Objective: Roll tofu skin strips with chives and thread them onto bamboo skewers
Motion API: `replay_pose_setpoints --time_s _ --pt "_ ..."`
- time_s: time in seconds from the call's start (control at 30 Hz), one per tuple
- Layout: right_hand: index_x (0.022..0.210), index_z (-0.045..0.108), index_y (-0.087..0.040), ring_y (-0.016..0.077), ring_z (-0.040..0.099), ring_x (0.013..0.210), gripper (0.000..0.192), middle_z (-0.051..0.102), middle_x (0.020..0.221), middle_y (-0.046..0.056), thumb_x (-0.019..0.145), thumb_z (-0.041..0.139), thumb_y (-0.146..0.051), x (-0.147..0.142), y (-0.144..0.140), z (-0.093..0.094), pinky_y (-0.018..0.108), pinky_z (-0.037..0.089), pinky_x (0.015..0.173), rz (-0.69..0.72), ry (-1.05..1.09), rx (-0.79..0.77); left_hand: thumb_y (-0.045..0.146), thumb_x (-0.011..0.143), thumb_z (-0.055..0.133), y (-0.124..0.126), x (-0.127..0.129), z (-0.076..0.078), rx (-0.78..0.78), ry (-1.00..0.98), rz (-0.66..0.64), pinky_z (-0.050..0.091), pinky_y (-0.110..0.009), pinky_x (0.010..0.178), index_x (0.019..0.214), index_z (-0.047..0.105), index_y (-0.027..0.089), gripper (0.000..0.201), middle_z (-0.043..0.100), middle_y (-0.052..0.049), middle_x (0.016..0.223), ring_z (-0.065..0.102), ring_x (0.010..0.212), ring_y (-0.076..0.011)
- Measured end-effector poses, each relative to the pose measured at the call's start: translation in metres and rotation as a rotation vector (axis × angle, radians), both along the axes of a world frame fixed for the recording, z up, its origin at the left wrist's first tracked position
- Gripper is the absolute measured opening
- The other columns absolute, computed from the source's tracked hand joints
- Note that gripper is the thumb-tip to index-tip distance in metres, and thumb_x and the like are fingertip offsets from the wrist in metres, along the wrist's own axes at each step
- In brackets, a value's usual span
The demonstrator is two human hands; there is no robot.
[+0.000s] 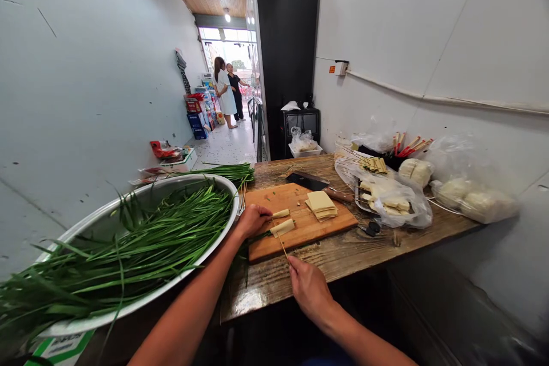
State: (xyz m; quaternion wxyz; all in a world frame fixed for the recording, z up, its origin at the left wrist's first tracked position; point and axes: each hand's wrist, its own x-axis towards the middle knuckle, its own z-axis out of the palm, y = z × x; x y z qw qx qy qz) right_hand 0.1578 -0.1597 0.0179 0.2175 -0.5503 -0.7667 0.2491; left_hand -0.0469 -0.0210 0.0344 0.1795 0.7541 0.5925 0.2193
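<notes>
My left hand (254, 222) is closed at the left end of a small tofu-skin roll (281, 214) on the wooden cutting board (261, 249); its fingertips partly hide that end. A thin bamboo skewer (281, 242) is pinched in my right hand (311, 289), its far part reaching toward my left fingertips. The skewer crosses a second tofu-skin roll (283, 227), from which green chives stick out. Square tofu-skin sheets (321, 205) are stacked at the board's right side. Left of my left arm, a large metal basin (234, 194) holds long green chives (171, 240).
A cleaver (306, 181) lies across the board's back edge. Beyond it are a plastic-covered tray (359, 197), black scissors (371, 229) and bagged white food (480, 197). Skewered pieces (373, 164) lie behind the tray. Two people (225, 91) stand near the far doorway.
</notes>
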Motion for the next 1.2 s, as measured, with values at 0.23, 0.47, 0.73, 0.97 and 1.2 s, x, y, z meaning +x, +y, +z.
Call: replay_pose_setpoints --time_s 0.23,0.47,0.73,0.97,1.2 --pt "0.107 0.064 -0.016 0.0186 0.066 0.082 0.036 0.071 0.086 0.009 0.088 0.033 -0.016 -0.002 0.006 0.007 0.022 0.043 0.069 0.004 -0.029 0.018 0.022 0.072 0.057 -0.001 0.001 0.003 0.002 -0.003 0.007 0.046 -0.023 0.070 0.085 0.073 0.018 0.021 0.072 -0.003 0.086 0.065 0.076 -0.0163" --pt "0.103 0.063 -0.017 0.0182 0.065 0.079 0.033 0.070 0.084 0.009 0.088 0.034 -0.016 -0.007 0.013 0.012 0.022 0.040 0.065 0.013 -0.050 0.011 0.024 0.074 0.058 -0.004 0.002 0.005 0.035 -0.018 -0.006 0.046 -0.023 0.069 0.084 0.073 0.018 0.019 0.073 -0.002 0.083 0.065 0.074 -0.0164" --pt "0.094 0.060 -0.011 0.0209 0.065 0.077 0.028 0.068 0.082 0.013 0.090 0.034 -0.020 -0.018 0.023 0.011 0.026 0.039 0.062 -0.042 -0.139 -0.039 0.018 0.073 0.056 -0.001 0.000 0.004 0.029 -0.006 -0.003 0.047 -0.023 0.072 0.084 0.073 0.020 0.021 0.073 -0.002 0.085 0.066 0.079 -0.0164" --pt "0.094 0.060 -0.011 0.0215 0.065 0.080 0.026 0.068 0.085 0.014 0.090 0.036 -0.020 -0.023 0.031 0.008 0.027 0.036 0.061 -0.041 -0.127 -0.065 0.014 0.075 0.053 0.000 0.000 0.011 -0.001 0.023 -0.048 0.047 -0.025 0.077 0.087 0.073 0.017 0.023 0.072 -0.005 0.089 0.066 0.082 -0.0172" --pt "0.091 0.061 -0.010 0.0217 0.064 0.080 0.027 0.068 0.086 0.013 0.089 0.036 -0.019 -0.020 0.036 0.009 0.027 0.035 0.061 -0.023 -0.127 -0.035 0.014 0.082 0.045 -0.003 0.006 0.009 0.076 -0.079 0.153 0.048 -0.027 0.080 0.102 0.068 0.012 0.030 0.070 -0.010 0.097 0.065 0.088 -0.0185"
